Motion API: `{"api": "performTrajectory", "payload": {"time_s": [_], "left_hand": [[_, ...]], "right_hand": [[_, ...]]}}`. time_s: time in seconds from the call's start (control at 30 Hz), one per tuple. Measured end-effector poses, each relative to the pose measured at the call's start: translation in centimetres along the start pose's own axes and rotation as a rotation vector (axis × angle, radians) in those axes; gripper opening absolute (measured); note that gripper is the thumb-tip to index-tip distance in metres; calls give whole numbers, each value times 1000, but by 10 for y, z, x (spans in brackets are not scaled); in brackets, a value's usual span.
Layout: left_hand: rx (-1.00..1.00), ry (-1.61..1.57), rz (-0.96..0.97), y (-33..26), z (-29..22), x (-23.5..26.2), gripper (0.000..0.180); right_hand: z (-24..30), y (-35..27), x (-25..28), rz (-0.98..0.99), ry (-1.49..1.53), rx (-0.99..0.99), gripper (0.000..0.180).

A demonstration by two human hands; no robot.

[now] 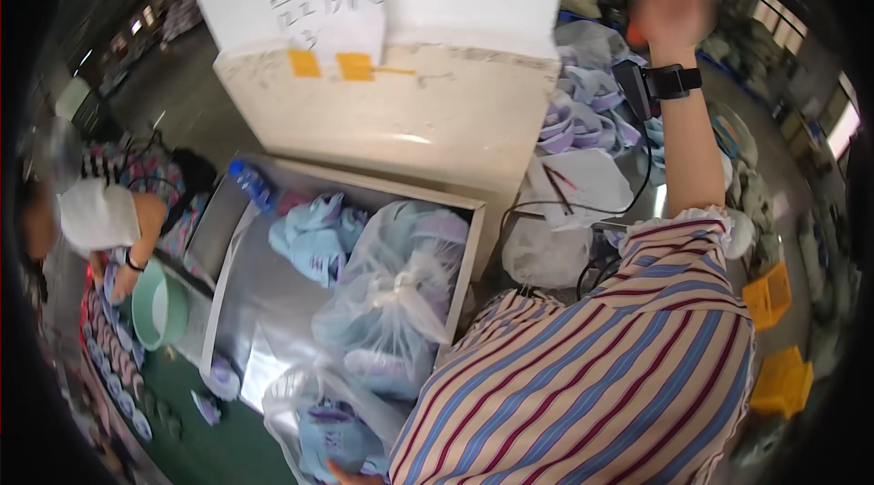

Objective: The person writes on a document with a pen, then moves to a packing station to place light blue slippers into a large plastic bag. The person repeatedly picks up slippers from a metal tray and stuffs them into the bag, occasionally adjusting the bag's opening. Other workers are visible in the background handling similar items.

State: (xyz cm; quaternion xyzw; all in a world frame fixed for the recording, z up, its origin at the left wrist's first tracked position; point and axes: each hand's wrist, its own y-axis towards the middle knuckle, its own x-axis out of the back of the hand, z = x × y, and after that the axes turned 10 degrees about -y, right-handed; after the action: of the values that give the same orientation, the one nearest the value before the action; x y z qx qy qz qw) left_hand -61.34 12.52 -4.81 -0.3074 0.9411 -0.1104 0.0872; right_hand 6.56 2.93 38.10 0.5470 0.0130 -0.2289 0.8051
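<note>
A right hand (672, 11) is raised high at the far right of the scene, blurred by motion, so whether it is open or closed cannot be told; something orange seems to show at its edge, but too faintly to name. A black wrist device (675, 81) is strapped below it, and a cable (643, 184) is seen trailing down from that wrist toward the striped sleeve (619, 367). The left hand (350, 476) is barely seen at the near edge, its fingers laid against a clear plastic bag (319, 421) of pale blue and purple pieces; its grip cannot be told either. A second knotted bag (391, 303) is rested just beyond, in a shallow metal tray (264, 294), with loose blue pieces (314, 234) and a blue bottle (250, 183) farther back. A heap of purple and white pieces (583, 112) is piled beneath the raised arm. At the far left, a green bowl (159, 307) is held by a co-worker's hand (123, 280).

The dangling cable could be caught on the cream cabinet (401, 121) or on the heap as the arm is brought down, and pieces could be dragged off. The near bag, touched only lightly, could be tipped from the tray's edge and its contents spilled.
</note>
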Motion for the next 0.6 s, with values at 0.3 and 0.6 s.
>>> {"api": "performTrajectory", "payload": {"time_s": [0.3,0.6], "left_hand": [[-37,162,137,22,8,-103,53],[-64,261,137,11,14,-156,51]], "right_hand": [[-25,-192,242,-1240,-216,-553,29],[-53,-231,287,-1344,-426,-836,32]]}}
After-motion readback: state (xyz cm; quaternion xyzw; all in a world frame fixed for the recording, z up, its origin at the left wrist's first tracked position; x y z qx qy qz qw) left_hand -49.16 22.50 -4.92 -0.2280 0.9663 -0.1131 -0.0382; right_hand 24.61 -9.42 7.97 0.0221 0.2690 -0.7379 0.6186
